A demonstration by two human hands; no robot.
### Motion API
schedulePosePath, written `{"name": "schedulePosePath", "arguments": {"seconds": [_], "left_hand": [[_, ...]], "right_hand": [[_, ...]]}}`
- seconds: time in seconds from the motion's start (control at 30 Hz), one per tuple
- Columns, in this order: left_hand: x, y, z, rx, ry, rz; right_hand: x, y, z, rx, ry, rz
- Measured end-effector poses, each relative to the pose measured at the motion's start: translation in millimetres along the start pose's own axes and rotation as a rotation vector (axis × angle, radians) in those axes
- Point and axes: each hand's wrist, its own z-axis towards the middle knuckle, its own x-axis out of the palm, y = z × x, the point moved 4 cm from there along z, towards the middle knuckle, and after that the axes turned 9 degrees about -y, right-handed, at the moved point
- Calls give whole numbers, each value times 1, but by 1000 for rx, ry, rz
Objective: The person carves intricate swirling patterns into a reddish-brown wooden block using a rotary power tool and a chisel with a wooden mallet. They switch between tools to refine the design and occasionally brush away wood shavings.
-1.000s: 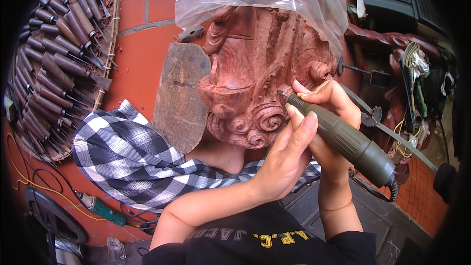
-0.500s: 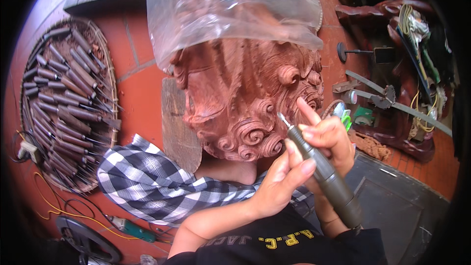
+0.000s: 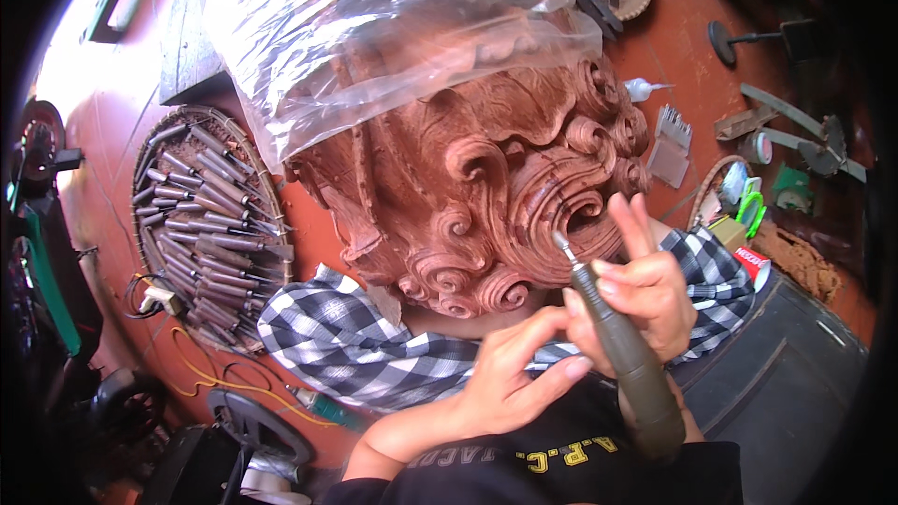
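In my right hand [image 3: 650, 304] is a dark green rotary carving handpiece [image 3: 627, 355], its thin metal bit pointing up and away from me. The bit's tip is close by a hollow among the curls of a reddish-brown wood carving [image 3: 524, 145]; whether it touches cannot be told. Two of my right fingers stretch toward the carving. My left hand [image 3: 519, 365] is beside the handpiece, thumb and forefinger apart, with nothing seen in it. Clear plastic sheeting [image 3: 309, 47] covers the carving's far part.
A round woven tray [image 3: 278, 178] of wooden-handled chisels [image 3: 210, 215] lies to the left. Below it are yellow cables [image 3: 201, 379] and a green power tool [image 3: 323, 404]. Checkered cloth [image 3: 374, 355] covers my legs. At right are a case of bits [image 3: 670, 150] and a red cup [image 3: 751, 266].
The view has shifted, bringing more of the floor at left and far right into sight. My left thumb and forefinger have spread apart. My right hand still holds the handpiece.
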Motion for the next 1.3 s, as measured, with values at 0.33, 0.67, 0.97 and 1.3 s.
{"name": "schedulePosePath", "arguments": {"seconds": [0.33,0.67,0.97,1.3], "left_hand": [[-68,-62,41,354,-324,1262],[-46,-19,-20,-178,-24,32],[-3,-6,7,-397,166,-840],[-17,-14,21,-372,72,-957]], "right_hand": [[-37,-11,-11,-54,-157,37],[-27,1,-15,115,-149,259],[42,22,14,22,10,137],[68,33,41,-56,106,-74]]}}
